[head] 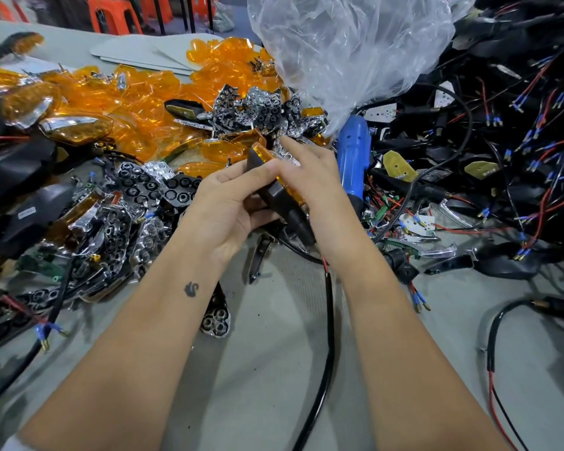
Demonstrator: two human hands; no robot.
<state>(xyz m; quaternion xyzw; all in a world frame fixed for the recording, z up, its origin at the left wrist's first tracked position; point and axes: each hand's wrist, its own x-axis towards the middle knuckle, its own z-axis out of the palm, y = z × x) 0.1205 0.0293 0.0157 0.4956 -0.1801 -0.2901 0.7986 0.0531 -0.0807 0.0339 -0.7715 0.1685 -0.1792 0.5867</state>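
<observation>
A black turn-signal lamp (282, 198) with an orange lens is held above the grey table (274, 369) at the middle of the view. My left hand (228, 206) grips its black housing from the left, thumb on top. My right hand (310, 187) holds the lens side from the right, with the index finger stretched out toward the pile behind. A black cable (326, 353) hangs from the lamp's stem and runs toward me across the table.
Orange lenses (137, 105) are heaped at the back left, chrome reflectors (134, 203) at left. A blue electric screwdriver (352, 157) lies right of my hands. Black housings with red and black wires (502, 141) fill the right. A clear plastic bag (345, 47) stands behind.
</observation>
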